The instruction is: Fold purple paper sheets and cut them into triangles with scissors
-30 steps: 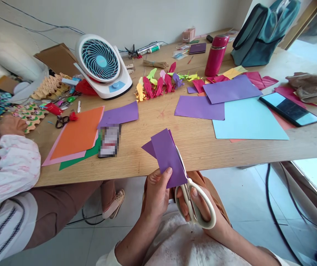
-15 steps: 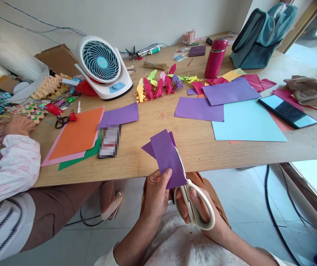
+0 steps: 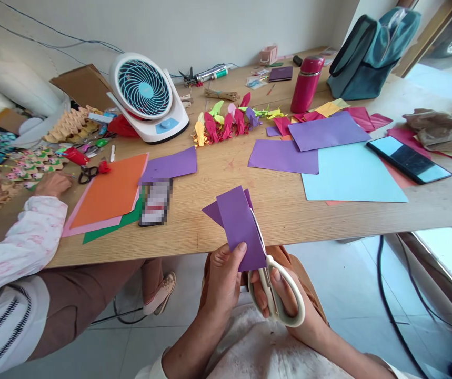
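Note:
Just past the table's front edge, my left hand (image 3: pixel 226 273) pinches a folded piece of purple paper (image 3: pixel 241 226) between thumb and fingers. A pointed purple flap shows behind its upper left side. My right hand (image 3: pixel 283 295) has its fingers through the handles of the cream scissors (image 3: pixel 277 292). The scissor blades lie along the right edge of the paper, partly hidden by it. More purple sheets (image 3: pixel 283 156) rest on the table beyond my hands, partly over a light blue sheet (image 3: pixel 358 173).
Folded paper pieces (image 3: pixel 226 121) in several colours lie mid-table. A fan (image 3: pixel 147 95), a red flask (image 3: pixel 307 84) and a teal bag (image 3: pixel 371 58) stand behind. At left are orange paper (image 3: pixel 109 184), a phone (image 3: pixel 157 202) and a co-worker's hand (image 3: pixel 54 183).
The purple paper in my left hand has shifted slightly right and tilted a little against the scissors. The co-worker's hand at left has moved to the right across the table.

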Tool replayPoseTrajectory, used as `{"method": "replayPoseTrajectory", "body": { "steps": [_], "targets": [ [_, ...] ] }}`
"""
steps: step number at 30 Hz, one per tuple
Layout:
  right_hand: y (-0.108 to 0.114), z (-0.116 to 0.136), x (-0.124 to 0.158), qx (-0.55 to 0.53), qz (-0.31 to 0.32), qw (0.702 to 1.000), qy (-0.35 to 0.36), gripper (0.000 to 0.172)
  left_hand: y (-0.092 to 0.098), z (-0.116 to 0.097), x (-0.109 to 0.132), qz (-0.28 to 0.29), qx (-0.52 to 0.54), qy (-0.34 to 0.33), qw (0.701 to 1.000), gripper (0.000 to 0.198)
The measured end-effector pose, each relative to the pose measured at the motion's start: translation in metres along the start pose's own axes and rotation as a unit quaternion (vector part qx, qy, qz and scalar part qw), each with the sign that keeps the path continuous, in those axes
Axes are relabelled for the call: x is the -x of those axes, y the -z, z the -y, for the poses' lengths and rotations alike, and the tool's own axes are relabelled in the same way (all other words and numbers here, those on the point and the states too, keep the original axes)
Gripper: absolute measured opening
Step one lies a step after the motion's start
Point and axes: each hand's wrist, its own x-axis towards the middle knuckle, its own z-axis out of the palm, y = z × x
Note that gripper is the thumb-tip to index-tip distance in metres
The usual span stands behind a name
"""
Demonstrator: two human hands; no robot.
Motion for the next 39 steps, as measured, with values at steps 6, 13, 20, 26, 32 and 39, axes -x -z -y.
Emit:
{"method": "replayPoseTrajectory", "body": {
  "steps": [6,13,20,26,32,39],
  "targets": [
    [0.02,-0.009,0.02,0.024,0.072,0.994,-0.076,0.051,0.018,-0.013,-0.022,-0.021,0.018,-0.124,0.992,0.012],
    [0.064,-0.002,0.041,0.092,0.073,0.989,-0.088,0.047,0.044,-0.055,-0.031,0.002,-0.016,-0.128,0.992,0.016],
    [0.075,0.067,-0.006,0.314,-0.065,0.94,0.116,0.046,0.054,-0.087,-0.023,0.116,-0.02,0.004,0.993,0.05],
    [0.048,0.07,-0.026,0.468,-0.056,0.862,0.185,0.038,0.046,-0.104,-0.027,0.181,0.045,0.11,0.976,0.044],
    [0.025,0.063,-0.037,0.502,-0.19,0.785,0.309,0.021,0.029,-0.124,-0.019,0.25,0.045,0.116,0.96,0.059],
    [0.019,0.069,-0.049,0.481,-0.187,0.804,0.295,0.018,0.021,-0.107,-0.035,0.189,-0.108,-0.151,0.964,0.06]
  ]
}}
